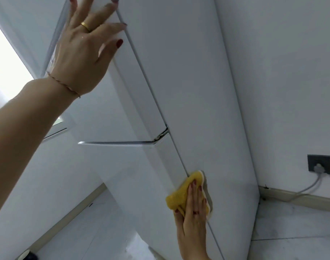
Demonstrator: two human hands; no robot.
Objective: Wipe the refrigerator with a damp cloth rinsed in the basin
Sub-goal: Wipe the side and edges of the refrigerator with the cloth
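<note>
The right hand (193, 209) lies flat with its fingers straight, pressing the yellow cloth (186, 194) against the white refrigerator (188, 91). The cloth sits low on the cabinet, at the seam where the lower door edge meets the side panel, below the hinge gap (163, 134) between the two doors. The left hand (83, 47) rests high on the upper door, fingers spread and relaxed, steadying the unit; it grips nothing.

To perform this stroke well, keep the palm and all fingers on the cloth so that pressure spreads evenly. Work along the seam in overlapping passes, since dirt probably collects in the groove. Refold the cloth to present a clean face when one side looks soiled. Maintain the bracing hand on the door so the door does not swing under the push.

A wall socket (322, 164) with a grey cable (308, 188) sits to the right, near the skirting; keep the damp cloth away from it. The basin is not in view.
</note>
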